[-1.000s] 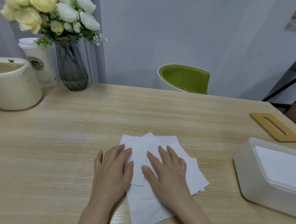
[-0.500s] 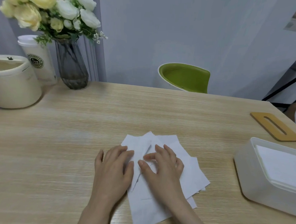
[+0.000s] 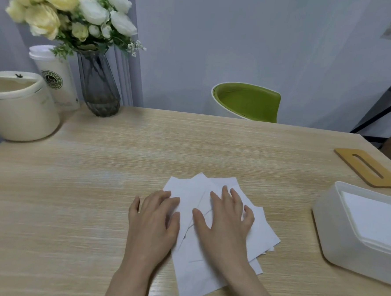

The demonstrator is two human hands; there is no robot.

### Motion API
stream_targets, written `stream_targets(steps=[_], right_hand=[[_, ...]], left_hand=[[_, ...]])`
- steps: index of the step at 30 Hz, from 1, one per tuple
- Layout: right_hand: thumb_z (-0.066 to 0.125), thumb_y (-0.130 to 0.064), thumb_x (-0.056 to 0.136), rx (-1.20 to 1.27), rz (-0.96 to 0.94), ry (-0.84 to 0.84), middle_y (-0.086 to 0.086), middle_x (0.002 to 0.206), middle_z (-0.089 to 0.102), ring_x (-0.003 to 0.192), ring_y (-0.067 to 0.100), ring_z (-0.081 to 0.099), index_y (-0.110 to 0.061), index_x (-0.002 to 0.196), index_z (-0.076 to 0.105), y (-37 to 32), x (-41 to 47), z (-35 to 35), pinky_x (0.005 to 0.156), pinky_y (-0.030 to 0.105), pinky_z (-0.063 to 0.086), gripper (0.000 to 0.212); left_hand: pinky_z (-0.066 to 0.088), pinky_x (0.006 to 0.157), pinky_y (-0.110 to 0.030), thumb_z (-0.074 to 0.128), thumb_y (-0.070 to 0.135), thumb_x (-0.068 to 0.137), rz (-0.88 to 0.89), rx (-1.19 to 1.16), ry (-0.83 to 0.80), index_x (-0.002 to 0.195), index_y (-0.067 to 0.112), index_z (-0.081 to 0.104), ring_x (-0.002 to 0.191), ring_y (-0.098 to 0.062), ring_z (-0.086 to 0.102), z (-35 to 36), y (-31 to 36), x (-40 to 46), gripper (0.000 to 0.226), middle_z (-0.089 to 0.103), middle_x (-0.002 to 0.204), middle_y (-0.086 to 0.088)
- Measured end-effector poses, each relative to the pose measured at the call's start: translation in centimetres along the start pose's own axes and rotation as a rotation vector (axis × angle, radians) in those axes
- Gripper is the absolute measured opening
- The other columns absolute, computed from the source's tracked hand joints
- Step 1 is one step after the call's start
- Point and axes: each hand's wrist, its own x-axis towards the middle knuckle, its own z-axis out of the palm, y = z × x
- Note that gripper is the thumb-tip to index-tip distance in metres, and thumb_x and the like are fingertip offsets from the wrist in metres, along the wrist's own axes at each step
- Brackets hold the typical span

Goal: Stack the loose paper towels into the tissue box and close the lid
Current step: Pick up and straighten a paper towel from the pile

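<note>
While the loose paper towels (image 3: 215, 259) lie fanned & uneven mid-table, both hands press flat on them: left hand (image 3: 154, 221) w/ fingers straight on the pile's left edge, right hand (image 3: 225, 220) w/ fingers spread over its middle, neither gripping. Further right, the tissue box (image 3: 335, 238) stands open, some towels already inside. Its wooden lid (image 3: 367, 167) lies apart, behind the box near the table's far edge. Judging by that: partly done; pile needs squaring, loading, then lid on.
</note>
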Motion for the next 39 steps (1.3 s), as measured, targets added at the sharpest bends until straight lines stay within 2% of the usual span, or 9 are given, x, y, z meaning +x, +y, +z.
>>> stream_targets(steps=[4,8,13,20,24,27,32,35,39], right_hand=[[0.021,-0.063,0.094,-0.135,-0.031,-0.051,-0.002,0.162,0.001,0.145,0.016,-0.019,-0.032,0.145,0.031,0.3,-0.3,0.1,0.106,0.041,-0.021,0.061],[0.020,-0.065,0.093,-0.051,-0.055,-0.151,-0.006,0.161,-0.001,0.144,0.011,-0.021,-0.039,0.147,0.026,0.0,-0.2,0.3,0.102,0.037,-0.025,0.060],[0.016,-0.066,0.092,-0.088,-0.001,-0.105,-0.003,0.162,-0.004,0.144,0.012,-0.022,-0.028,0.150,0.022,-0.2,0.0,0.3,0.107,0.040,-0.022,0.069],[0.013,-0.054,0.098,-0.268,-0.139,-0.082,-0.007,0.158,0.017,0.146,0.018,-0.012,-0.042,0.130,0.043,0.7,0.2,-1.6,0.105,0.043,-0.024,0.046],[0.016,-0.051,0.100,-0.184,-0.184,-0.187,-0.006,0.159,0.012,0.145,0.016,-0.013,-0.047,0.136,0.038,0.7,0.5,-1.3,0.108,0.044,-0.019,0.042],[0.018,-0.055,0.098,-0.036,-0.164,-0.198,-0.010,0.156,0.021,0.145,0.009,-0.010,-0.040,0.123,0.052,-0.1,0.5,-0.6,0.109,0.040,-0.017,0.044],[0.044,-0.059,0.089,0.096,-0.087,-0.005,-0.023,0.121,0.051,0.135,0.004,0.021,-0.033,0.090,0.062,-1.3,0.7,0.4,0.101,0.029,0.006,0.031],[0.053,-0.047,0.090,0.153,-0.039,0.092,-0.018,0.094,0.058,0.106,0.006,0.041,-0.032,0.084,0.062,-1.5,0.7,0.1,0.084,0.028,0.018,0.018],[0.057,-0.036,0.091,0.360,0.072,0.063,-0.012,0.067,0.061,0.076,0.006,0.055,-0.027,0.077,0.059,-0.9,0.6,-1.2,0.075,0.030,0.036,0.017]], left_hand=[[0.011,0.117,-0.045,0.063,0.022,0.090,0.003,0.002,-0.002,0.116,0.027,0.067,0.131,-0.007,0.044,0.0,-0.1,0.0,0.027,0.055,0.133,0.010],[0.010,0.117,-0.043,0.061,0.024,0.091,0.002,0.003,-0.006,0.117,0.028,0.066,0.132,-0.006,0.042,0.0,-0.1,0.0,0.027,0.053,0.134,0.012],[0.007,0.118,-0.041,0.060,0.025,0.092,0.000,-0.005,-0.010,0.118,0.029,0.065,0.132,-0.004,0.040,-0.1,-0.2,-0.1,0.027,0.052,0.135,0.013],[0.012,0.117,-0.045,0.062,0.020,0.091,-0.028,0.007,0.021,0.114,0.025,0.068,0.130,-0.008,0.044,0.0,-0.1,0.0,0.025,0.056,0.131,0.009],[0.015,0.116,-0.045,0.063,0.020,0.089,-0.022,0.008,0.010,0.112,0.025,0.069,0.129,-0.009,0.045,-0.1,0.0,0.0,0.023,0.057,0.129,0.009],[0.013,0.116,-0.044,0.062,0.020,0.090,-0.019,0.003,0.010,0.112,0.026,0.068,0.129,-0.008,0.044,-0.1,0.1,0.0,0.024,0.056,0.130,0.010],[0.016,0.115,-0.044,0.065,0.020,0.090,-0.022,-0.016,0.024,0.111,0.026,0.069,0.127,-0.008,0.047,-0.2,0.1,0.0,0.022,0.059,0.128,0.010],[0.016,0.116,-0.043,0.063,0.020,0.090,-0.028,-0.029,0.019,0.114,0.026,0.068,0.127,-0.007,0.046,-0.4,0.3,0.0,0.025,0.058,0.128,0.011],[0.019,0.115,-0.040,0.054,0.027,0.094,-0.044,-0.058,0.032,0.121,0.024,0.065,0.126,-0.010,0.048,-0.8,0.6,0.0,0.030,0.058,0.128,0.011]])
